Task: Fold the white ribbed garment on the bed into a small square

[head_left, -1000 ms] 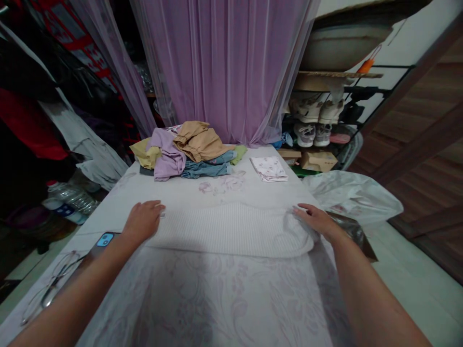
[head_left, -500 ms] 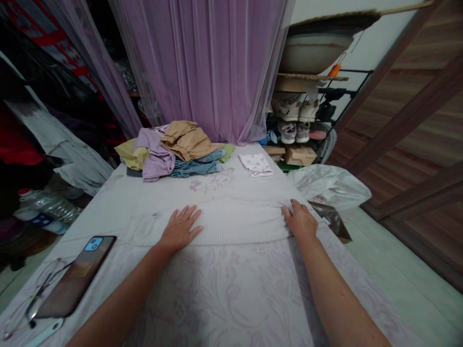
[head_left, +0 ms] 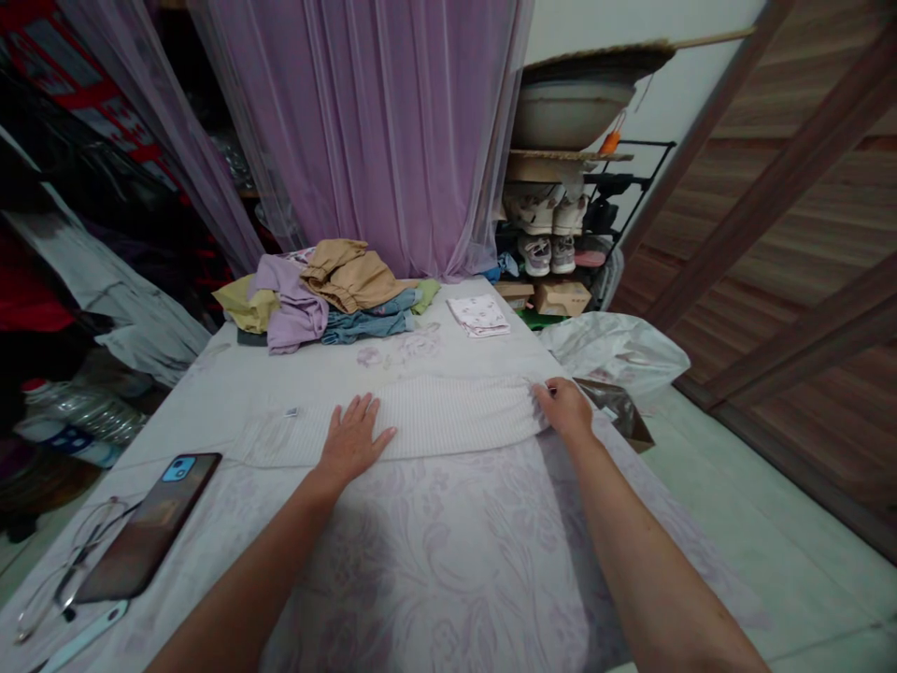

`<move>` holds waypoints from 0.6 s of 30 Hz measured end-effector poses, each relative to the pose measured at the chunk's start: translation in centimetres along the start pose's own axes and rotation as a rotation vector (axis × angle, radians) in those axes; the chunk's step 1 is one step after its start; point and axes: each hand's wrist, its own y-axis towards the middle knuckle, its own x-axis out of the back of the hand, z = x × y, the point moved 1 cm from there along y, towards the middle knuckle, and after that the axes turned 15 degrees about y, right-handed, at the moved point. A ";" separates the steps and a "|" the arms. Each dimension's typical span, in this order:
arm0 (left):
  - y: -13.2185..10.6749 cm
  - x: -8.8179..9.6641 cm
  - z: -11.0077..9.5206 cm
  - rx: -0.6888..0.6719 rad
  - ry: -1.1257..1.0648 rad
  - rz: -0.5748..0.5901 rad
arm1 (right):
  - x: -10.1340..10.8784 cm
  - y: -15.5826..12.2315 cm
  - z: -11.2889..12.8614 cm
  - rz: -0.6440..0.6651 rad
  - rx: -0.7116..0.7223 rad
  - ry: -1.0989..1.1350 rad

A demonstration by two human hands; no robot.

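Note:
A white ribbed garment (head_left: pixel 455 416) lies stretched out as a long strip across the flower-patterned cloth (head_left: pixel 434 542). A small label shows near its left end. My left hand (head_left: pixel 352 437) rests flat on the garment, left of its middle, fingers spread. At the right end, my right hand (head_left: pixel 566 408) pinches the garment's edge between thumb and fingers. Beyond the strip sits a small folded white cloth with a print (head_left: pixel 479 315). A heap of clothes stands at the back left, with tan trousers (head_left: pixel 357 274), a lilac garment (head_left: pixel 298 304) and blue denim (head_left: pixel 371 321).
On the left edge lie a phone (head_left: pixel 150 528), eyeglasses (head_left: pixel 77 561) and a light-blue handled item (head_left: pixel 84 640). Plastic bottles (head_left: pixel 84 416) stand lower left. A clear plastic bag (head_left: pixel 617 346) and a shoe rack (head_left: pixel 553 224) are off the right side; a purple curtain (head_left: pixel 378 131) hangs behind.
My right hand has closed on the garment's right end, where its fingers lay looser before. My left hand stays flat on the strip. The whole view has shifted slightly.

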 end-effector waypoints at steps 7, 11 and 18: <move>0.1 -0.2 -0.5 0.013 0.028 0.011 | -0.9 -0.6 0.2 -0.073 -0.042 -0.004; 0.1 -0.1 -0.5 0.028 0.046 0.022 | -0.9 -0.7 -0.6 -0.113 -0.006 0.135; 0.5 0.6 -3.2 -0.089 -0.018 -0.117 | 0.2 -1.6 -1.4 -0.188 0.208 0.101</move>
